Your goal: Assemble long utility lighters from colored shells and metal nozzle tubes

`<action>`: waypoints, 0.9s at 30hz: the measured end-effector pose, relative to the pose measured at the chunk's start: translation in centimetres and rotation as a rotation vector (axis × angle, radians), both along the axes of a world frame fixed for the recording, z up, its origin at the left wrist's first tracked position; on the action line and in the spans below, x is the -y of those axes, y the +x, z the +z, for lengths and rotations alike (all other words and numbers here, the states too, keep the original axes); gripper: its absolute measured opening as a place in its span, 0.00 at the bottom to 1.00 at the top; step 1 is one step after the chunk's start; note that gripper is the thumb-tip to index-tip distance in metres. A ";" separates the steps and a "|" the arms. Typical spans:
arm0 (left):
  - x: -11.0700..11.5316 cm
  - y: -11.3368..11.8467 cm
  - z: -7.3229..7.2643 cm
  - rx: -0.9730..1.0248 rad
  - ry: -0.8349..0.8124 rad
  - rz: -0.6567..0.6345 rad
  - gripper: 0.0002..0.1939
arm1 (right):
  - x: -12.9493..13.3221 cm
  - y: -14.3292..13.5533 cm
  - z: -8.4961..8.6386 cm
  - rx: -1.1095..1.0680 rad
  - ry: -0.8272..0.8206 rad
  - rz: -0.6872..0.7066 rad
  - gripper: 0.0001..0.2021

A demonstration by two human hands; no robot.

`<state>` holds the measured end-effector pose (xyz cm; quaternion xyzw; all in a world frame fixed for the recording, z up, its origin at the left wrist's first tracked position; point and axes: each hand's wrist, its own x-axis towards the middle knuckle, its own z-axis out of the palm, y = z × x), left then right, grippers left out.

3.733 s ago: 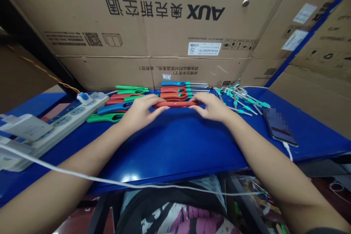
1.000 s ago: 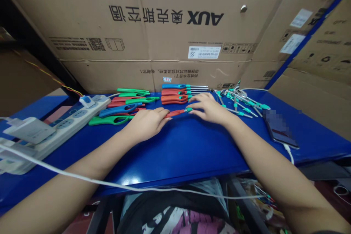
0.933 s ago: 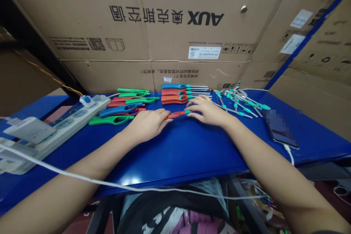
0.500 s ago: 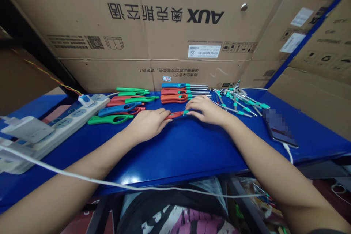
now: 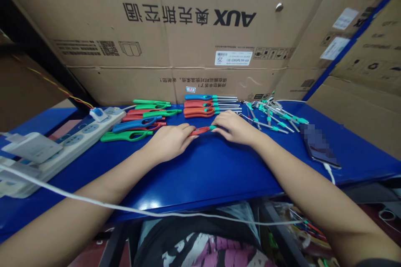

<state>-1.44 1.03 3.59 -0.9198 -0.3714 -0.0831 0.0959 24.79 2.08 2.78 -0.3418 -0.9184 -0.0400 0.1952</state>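
Observation:
My left hand (image 5: pixel 172 142) is closed on the handle of a red long-nosed lighter (image 5: pixel 202 130), held low over the blue table. At the lighter's right end, the fingers of my right hand (image 5: pixel 231 127) pinch the teal collar (image 5: pixel 213 127); any metal tube there is hidden by the hand. Beyond my hands lie lighters with metal tubes fitted, a blue one (image 5: pixel 199 97) and orange-red ones (image 5: pixel 199 112). To the left rest several lighter handles without tubes, among them a green one (image 5: pixel 125 136) and a blue one (image 5: pixel 133 125). Loose metal tubes with teal collars (image 5: pixel 272 117) are heaped on the right.
A white power strip (image 5: pixel 84 138) with plugged-in chargers runs along the table's left side. On the right lies a phone (image 5: pixel 319 146) with a charging cable. A white cable (image 5: pixel 138 208) crosses in front of me. A large cardboard box (image 5: pixel 175 46) walls off the back.
My right fingers have shifted very slightly at the collar end of the red lighter. My left hand stays in place, still gripping the handle.

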 end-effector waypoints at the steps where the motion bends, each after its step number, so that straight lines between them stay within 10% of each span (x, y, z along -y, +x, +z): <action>1: 0.0 0.0 0.0 0.005 -0.004 -0.003 0.19 | 0.0 -0.1 -0.1 0.013 0.027 0.009 0.10; 16: 0.4 0.2 -0.6 0.073 0.037 -0.033 0.18 | 0.5 -0.7 -0.5 -0.041 0.246 0.096 0.11; 27: 0.5 0.6 -0.4 -0.020 0.009 -0.022 0.17 | 0.5 -1.3 -0.6 0.087 0.065 0.032 0.10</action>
